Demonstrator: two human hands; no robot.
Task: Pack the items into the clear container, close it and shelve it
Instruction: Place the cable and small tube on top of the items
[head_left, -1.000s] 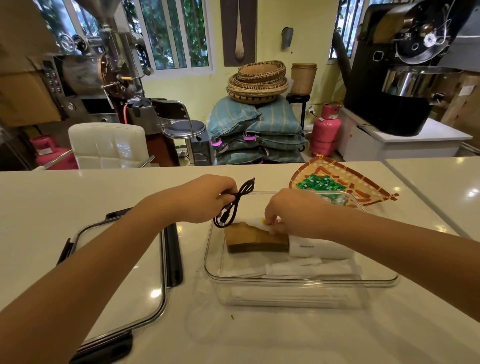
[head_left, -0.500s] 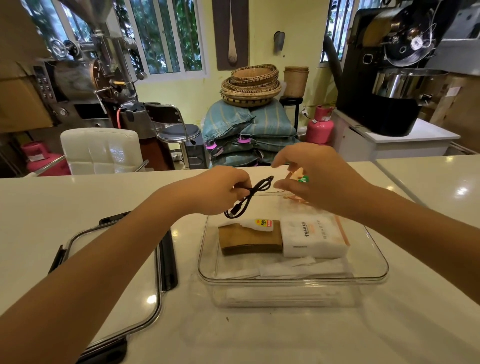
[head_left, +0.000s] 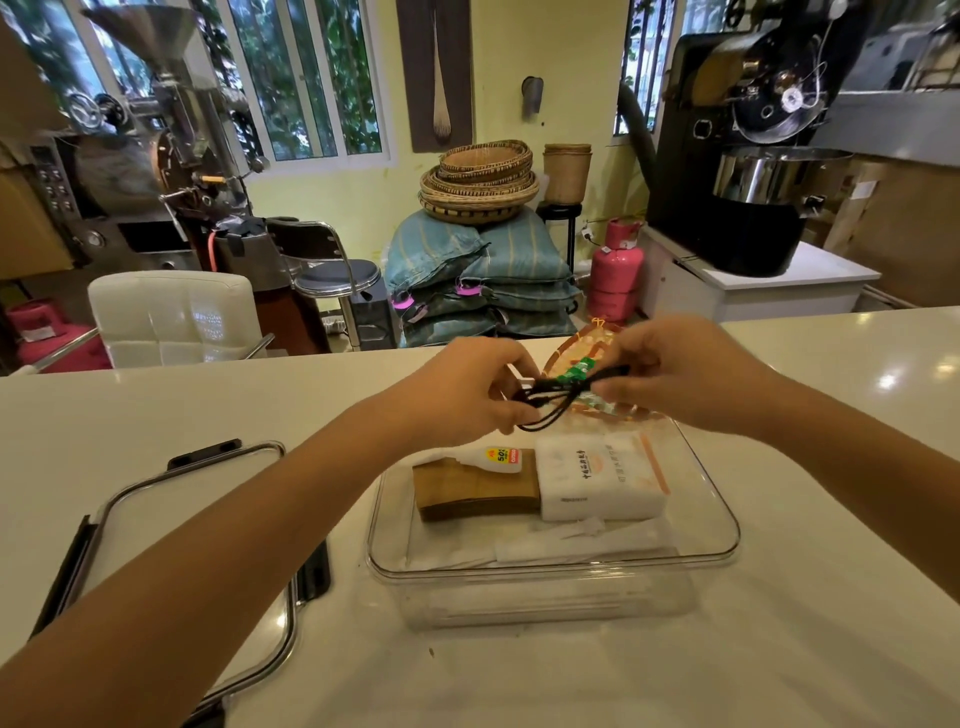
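A clear container (head_left: 550, 566) sits open on the white counter. Inside lie a brown block (head_left: 475, 488), a small white glue bottle (head_left: 493, 460), a white tissue pack (head_left: 602, 478) and flat white paper packets (head_left: 571, 543). Above the container's far edge, my left hand (head_left: 467, 389) and my right hand (head_left: 680, 371) both pinch a coiled black cable (head_left: 558, 397), one at each end. Behind the hands, a woven tray (head_left: 582, 351) holds green packets (head_left: 579, 370), mostly hidden.
The container's clear lid (head_left: 182, 545) with black clips lies on the counter to the left. Beyond the counter stand a white chair (head_left: 171, 317), a stool, stacked sacks with baskets, a pink gas cylinder (head_left: 621, 270) and roasting machines.
My right hand left the items in the container, rose and took hold of the cable's free end. My left hand lifted the cable slightly toward the far edge.
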